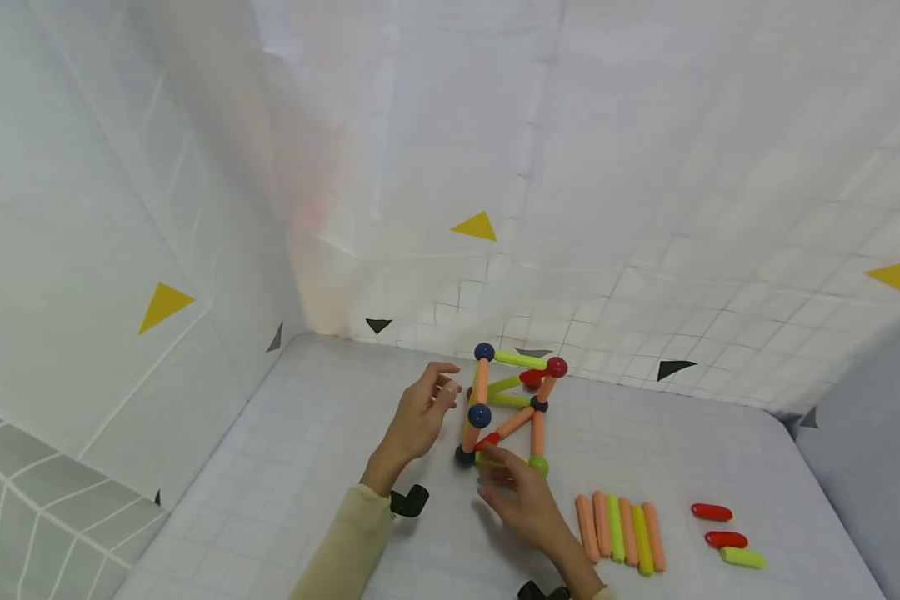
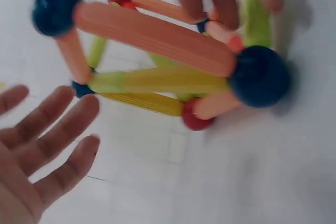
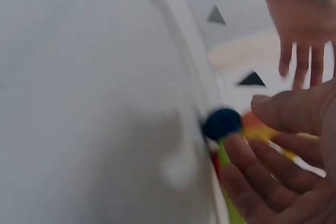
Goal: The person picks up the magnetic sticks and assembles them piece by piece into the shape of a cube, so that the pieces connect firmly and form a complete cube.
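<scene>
A frame of plastic rods and balls (image 1: 482,382) stands on the table, built from orange, yellow, light green and red rods joined at dark blue, red and green balls. Beside its left side, my left hand (image 1: 418,414) is raised with relaxed, spread fingers and holds nothing. My right hand (image 1: 528,504) is at the front lower edge, its fingers loosely bent and overlapping the light green rod there. In the right wrist view, thumb and fingers stand apart near a dark blue ball (image 3: 222,124). The left wrist view shows an orange rod (image 2: 157,38) between two dark blue balls.
Several loose rods (image 1: 617,529) lie in a row to the right of my right hand. Farther right are two short red rods (image 1: 712,512) and a short light green rod (image 1: 742,557). A white wall with yellow and black triangles rises behind the table.
</scene>
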{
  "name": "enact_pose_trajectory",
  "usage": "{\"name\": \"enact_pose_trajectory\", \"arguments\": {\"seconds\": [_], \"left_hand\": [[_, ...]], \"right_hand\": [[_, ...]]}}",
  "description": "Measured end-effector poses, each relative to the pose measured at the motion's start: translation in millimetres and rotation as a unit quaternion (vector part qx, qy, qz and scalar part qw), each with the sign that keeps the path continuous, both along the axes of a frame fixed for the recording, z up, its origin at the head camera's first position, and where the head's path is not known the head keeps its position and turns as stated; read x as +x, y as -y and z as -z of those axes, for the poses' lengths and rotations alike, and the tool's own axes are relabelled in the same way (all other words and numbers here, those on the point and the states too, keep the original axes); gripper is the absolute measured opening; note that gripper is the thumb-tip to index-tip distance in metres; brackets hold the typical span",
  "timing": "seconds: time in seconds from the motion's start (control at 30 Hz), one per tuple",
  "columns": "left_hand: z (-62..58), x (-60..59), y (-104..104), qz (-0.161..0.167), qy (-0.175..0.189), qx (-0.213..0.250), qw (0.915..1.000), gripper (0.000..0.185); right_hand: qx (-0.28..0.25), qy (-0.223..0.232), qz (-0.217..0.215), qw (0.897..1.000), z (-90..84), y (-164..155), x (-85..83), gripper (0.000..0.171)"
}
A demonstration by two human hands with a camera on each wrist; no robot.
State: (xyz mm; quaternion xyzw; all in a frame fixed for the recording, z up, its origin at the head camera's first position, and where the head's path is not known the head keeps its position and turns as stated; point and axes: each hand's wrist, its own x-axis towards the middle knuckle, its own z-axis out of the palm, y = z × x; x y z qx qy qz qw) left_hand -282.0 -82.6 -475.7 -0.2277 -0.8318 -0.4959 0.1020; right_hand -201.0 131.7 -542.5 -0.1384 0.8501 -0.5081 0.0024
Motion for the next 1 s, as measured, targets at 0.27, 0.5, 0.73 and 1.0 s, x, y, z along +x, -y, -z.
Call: {"name": "enact_pose_trajectory", "arguments": {"seconds": [0.27,0.5,0.73,1.0], "left_hand": [[-14.3,19.6,-14.2,0.035,-0.076,-0.18,0.9801,0.054],[-10.1,17.5,-15.5,0.066,-0.125,-0.169,0.9753,0.032],[-9.8,13.9,-9.4,0.1,-0.105,-0.144,0.9789,0.027],[-11.4,10.9,-6.9,0.113,-0.066,-0.141,0.9814,0.029]], "right_hand": [[0.129,-0.025,0.107,0.986,-25.4,-46.3,-4.2,0.023],[0.262,0.146,0.136,0.944,-36.3,-91.0,-4.3,0.042],[0.292,0.193,0.101,0.931,-34.2,-101.7,-3.4,0.047],[0.304,0.183,0.097,0.93,-31.8,-103.0,-3.9,0.038]]}}
